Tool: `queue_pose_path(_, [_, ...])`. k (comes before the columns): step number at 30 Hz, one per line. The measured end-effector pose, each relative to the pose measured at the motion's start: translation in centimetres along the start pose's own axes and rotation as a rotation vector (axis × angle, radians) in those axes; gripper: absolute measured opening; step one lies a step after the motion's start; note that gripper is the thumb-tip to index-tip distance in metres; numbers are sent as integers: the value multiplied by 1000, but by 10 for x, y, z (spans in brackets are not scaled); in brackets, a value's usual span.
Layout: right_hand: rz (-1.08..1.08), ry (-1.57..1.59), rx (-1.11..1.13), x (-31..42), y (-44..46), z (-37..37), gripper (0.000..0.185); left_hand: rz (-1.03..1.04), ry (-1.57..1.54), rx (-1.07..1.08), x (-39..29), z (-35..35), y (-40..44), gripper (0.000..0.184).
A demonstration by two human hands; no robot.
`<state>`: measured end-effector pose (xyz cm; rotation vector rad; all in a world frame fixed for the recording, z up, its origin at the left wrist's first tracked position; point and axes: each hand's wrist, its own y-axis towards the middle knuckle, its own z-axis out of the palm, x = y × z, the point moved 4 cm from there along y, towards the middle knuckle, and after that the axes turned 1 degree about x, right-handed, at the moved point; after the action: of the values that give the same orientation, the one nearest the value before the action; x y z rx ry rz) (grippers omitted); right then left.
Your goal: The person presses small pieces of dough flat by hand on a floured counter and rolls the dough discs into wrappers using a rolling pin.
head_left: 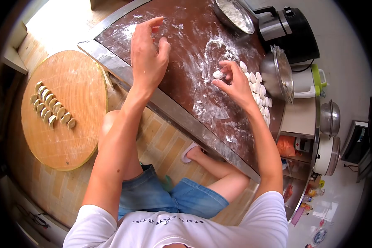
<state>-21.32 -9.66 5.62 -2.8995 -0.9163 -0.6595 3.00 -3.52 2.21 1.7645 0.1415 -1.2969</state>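
My left hand (148, 53) is over the far left part of the floured brown tabletop (182, 87), its thumb apart from loosely bent fingers and nothing visible in it. Further right, my right hand (235, 82) is low over the table with thumb and fingers spread. A small white dough piece (218, 75) shows between its thumb tip and fingertips; whether they touch it I cannot tell. Beside and partly behind that hand lie several flour-coated dough pieces (257, 88) in a cluster.
A metal bowl of flour (235, 15) stands at the back. Another metal bowl (273, 76), a black appliance (291, 35) and a white-green appliance (310, 82) line the right side. At left, a round board (82, 136) holds rows of dumplings (49, 103).
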Motion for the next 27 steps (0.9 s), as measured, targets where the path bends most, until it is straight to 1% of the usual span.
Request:
queue_pose_path(2, [18, -45, 75, 4, 6, 3, 28, -14, 20, 26, 0, 0, -1, 37])
queue_pose_path(3, [-32, -56, 38, 0, 11, 3, 24, -30, 38, 45, 1, -2, -2, 37])
queue_pose_path(4, [5, 35, 2, -9, 20, 4, 21, -46, 57, 61, 2, -2, -1, 37])
queue_pose_path(6, [95, 131, -96, -23, 42, 4, 21, -33, 18, 18, 1, 0, 0, 37])
queue_pose_path(7, [188, 280, -83, -31, 56, 9, 24, -26, -4, 0, 1, 1, 0, 37])
queue_pose_path(10, [127, 201, -20, -16, 71, 25, 26, -14, 21, 8, 1, 2, 1, 36])
queue_pose_path(12, [93, 173, 90, 4, 47, 24, 27, 16, 33, -7, 1, -1, 1, 36])
queue_pose_path(14, [103, 246, 119, 8, 8, 21, 27, 18, 23, -17, 1, -3, 1, 36])
queue_pose_path(17, [236, 307, 220, 3, -42, 12, 27, 24, -4, -9, 1, -5, 0, 36])
queue_pose_path(20, [151, 131, 246, 17, -50, -3, 28, -32, 23, 49, 0, -2, -5, 36])
queue_pose_path(21, [12, 8, 103, 17, -45, -6, 34, -27, -33, 51, -3, -3, -7, 36])
queue_pose_path(22, [-36, -27, 17, 21, -34, -8, 45, -37, -35, 55, -3, -4, -6, 36])
queue_pose_path(24, [-67, -75, -142, 24, -13, 4, 64, -59, -30, 58, -3, -6, -6, 37])
queue_pose_path(27, [7, -161, -32, 19, -13, 61, 76, -56, -22, 59, -1, -6, -5, 36])
